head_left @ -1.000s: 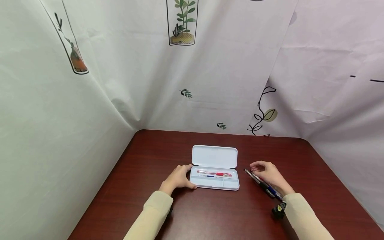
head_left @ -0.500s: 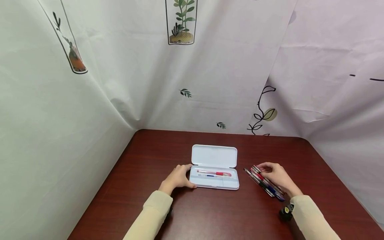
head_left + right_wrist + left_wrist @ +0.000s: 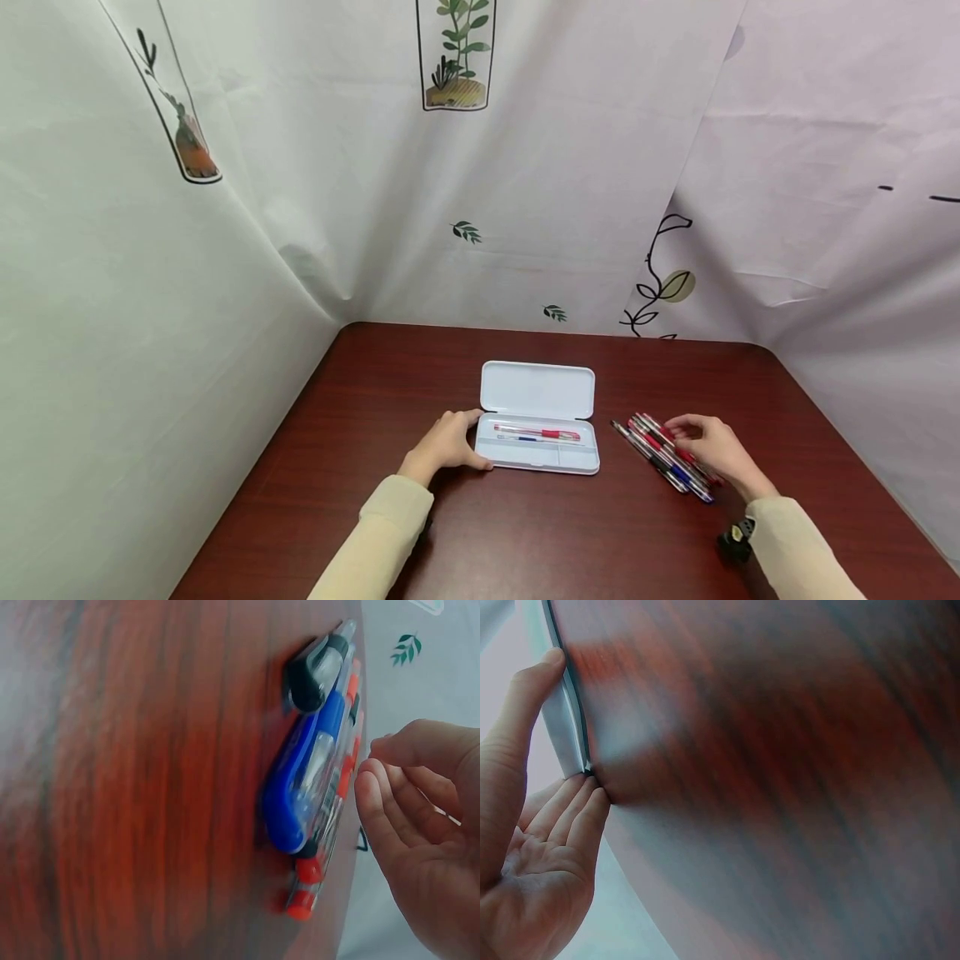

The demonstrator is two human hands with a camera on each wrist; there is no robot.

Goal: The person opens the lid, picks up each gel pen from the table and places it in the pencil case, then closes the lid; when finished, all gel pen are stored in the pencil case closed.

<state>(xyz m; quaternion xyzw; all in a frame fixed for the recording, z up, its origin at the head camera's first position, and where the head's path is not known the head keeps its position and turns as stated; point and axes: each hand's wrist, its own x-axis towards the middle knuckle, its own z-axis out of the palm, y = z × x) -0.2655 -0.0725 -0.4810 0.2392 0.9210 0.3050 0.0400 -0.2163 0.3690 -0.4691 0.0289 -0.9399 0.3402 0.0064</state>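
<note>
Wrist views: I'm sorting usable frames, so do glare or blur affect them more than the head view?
Left wrist: table blurred, pale reflection beside the case; right wrist: table soft, pens distinguishable; head: clearer, faint sheen on the near tabletop.

White cloth (image 3: pixel 570 167) printed with plants (image 3: pixel 456 94) hangs behind the reddish-brown table (image 3: pixel 555 542).

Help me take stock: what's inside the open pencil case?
The pencil case holds a red pen and, just in front, a thinner blue-marked stick; anything beneath them is covered.
</note>
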